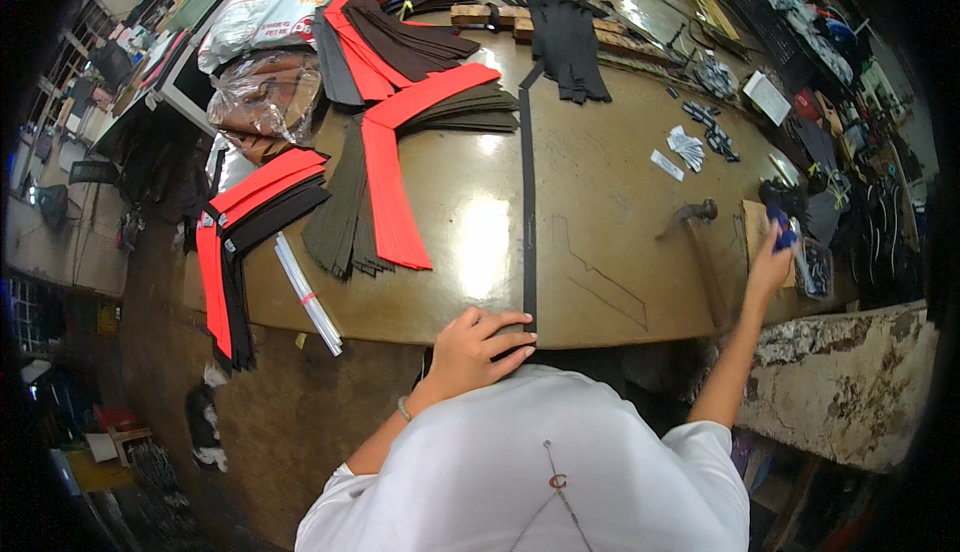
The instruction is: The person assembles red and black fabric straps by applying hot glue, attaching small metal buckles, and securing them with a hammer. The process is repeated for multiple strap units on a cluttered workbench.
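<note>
My left hand (485, 348) lies at the table's front edge, its fingers stretched flat over the near end of a long black strip (529, 202). The strip runs straight away from me across the tabletop to a pile of black fabric pieces (568, 42). Out to the right, my right hand (768, 266) is closed on a dark blue object (781, 228), whose kind is too small to make out. Beside that hand are a brown board (755, 232) and a clear plastic box (817, 270) of small dark items. A hammer (705, 252) lies to its left.
Fanned stacks of red-orange and dark strips (395, 187) cover the left half of the table (440, 302). A bundle of pale rods (308, 297) overhangs the front edge. White labels (686, 147) lie at the right. A black-and-white cat (204, 422) is on the floor at left.
</note>
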Action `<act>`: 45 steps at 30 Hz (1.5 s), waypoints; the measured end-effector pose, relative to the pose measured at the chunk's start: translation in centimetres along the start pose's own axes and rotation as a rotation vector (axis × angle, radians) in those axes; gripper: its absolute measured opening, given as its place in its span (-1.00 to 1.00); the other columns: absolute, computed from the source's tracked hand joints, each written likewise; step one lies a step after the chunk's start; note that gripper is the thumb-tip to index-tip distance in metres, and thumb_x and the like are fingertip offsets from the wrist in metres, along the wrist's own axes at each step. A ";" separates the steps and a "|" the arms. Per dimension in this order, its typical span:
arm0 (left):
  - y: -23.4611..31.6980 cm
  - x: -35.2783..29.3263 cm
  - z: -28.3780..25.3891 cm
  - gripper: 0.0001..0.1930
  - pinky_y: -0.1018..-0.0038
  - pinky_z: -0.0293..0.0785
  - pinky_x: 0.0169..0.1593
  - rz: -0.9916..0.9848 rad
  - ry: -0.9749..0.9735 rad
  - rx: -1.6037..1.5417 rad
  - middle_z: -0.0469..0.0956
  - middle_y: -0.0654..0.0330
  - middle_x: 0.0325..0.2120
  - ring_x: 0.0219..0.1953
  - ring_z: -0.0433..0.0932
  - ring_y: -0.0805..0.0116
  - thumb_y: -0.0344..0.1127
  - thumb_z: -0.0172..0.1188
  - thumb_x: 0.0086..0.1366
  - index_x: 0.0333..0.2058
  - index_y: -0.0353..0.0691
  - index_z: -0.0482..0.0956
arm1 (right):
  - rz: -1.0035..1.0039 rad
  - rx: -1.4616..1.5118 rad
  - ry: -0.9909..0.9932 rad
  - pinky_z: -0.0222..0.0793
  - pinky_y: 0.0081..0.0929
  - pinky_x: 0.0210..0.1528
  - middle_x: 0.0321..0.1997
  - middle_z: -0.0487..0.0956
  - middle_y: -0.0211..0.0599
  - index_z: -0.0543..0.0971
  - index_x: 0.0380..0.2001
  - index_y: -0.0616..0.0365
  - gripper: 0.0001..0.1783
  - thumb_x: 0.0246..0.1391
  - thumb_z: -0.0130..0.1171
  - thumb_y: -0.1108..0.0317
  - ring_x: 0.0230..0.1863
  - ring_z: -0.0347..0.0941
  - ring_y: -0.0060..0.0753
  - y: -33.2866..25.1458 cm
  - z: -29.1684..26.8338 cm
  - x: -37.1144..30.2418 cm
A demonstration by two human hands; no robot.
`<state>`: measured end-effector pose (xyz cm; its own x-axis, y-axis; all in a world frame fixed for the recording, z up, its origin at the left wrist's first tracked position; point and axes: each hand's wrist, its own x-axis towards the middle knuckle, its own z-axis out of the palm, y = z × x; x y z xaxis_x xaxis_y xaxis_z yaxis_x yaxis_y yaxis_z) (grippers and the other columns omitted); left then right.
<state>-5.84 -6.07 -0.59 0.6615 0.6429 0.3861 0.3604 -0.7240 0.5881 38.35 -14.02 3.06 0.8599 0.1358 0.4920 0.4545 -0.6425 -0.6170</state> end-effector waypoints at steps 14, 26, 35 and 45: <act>-0.7 -0.3 0.4 -0.85 0.59 0.47 -0.33 0.059 -0.007 0.037 0.61 0.59 -0.13 -0.39 0.42 0.46 -0.19 0.39 0.09 -0.31 0.10 0.72 | -1.309 0.822 -0.752 0.40 -0.24 0.10 -0.01 0.58 -0.20 0.58 0.02 0.09 -0.68 0.18 0.19 0.37 0.05 0.44 -0.11 -28.8 13.3 -16.3; -0.2 0.0 0.0 -0.83 0.54 0.48 -0.36 0.045 0.014 0.038 0.61 0.57 -0.13 -0.41 0.42 0.42 -0.21 0.41 0.05 -0.31 0.10 0.72 | -1.387 0.861 -0.956 0.29 -0.19 -0.08 -0.28 0.59 -0.36 0.51 -0.30 0.04 -0.85 0.07 0.27 0.35 -0.13 0.52 -0.21 -33.4 15.7 -16.1; 0.3 0.2 -0.1 -0.80 0.53 0.47 -0.33 0.015 0.018 0.025 0.65 0.54 -0.15 -0.42 0.42 0.42 -0.23 0.45 -0.02 -0.34 0.13 0.75 | -0.442 0.607 -1.195 0.50 -0.30 -0.24 -0.30 0.66 0.02 0.61 -0.13 0.23 -0.70 0.10 0.29 0.30 -0.32 0.63 -0.04 -19.5 2.9 -16.4; 0.4 0.3 -0.3 -0.84 0.52 0.46 -0.34 0.023 -0.006 0.032 0.63 0.55 -0.14 -0.44 0.39 0.40 -0.23 0.42 0.03 -0.34 0.08 0.72 | -0.535 0.474 -0.873 0.23 -0.25 0.03 -0.16 0.61 -0.23 0.63 -0.19 0.13 -0.77 0.15 0.23 0.25 -0.07 0.47 -0.15 -14.0 4.7 -21.1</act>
<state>-5.66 -6.07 -0.03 0.6735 0.6247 0.3950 0.3660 -0.7462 0.5561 14.94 -4.35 -1.51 0.3118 0.9081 0.2797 0.6959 -0.0177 -0.7179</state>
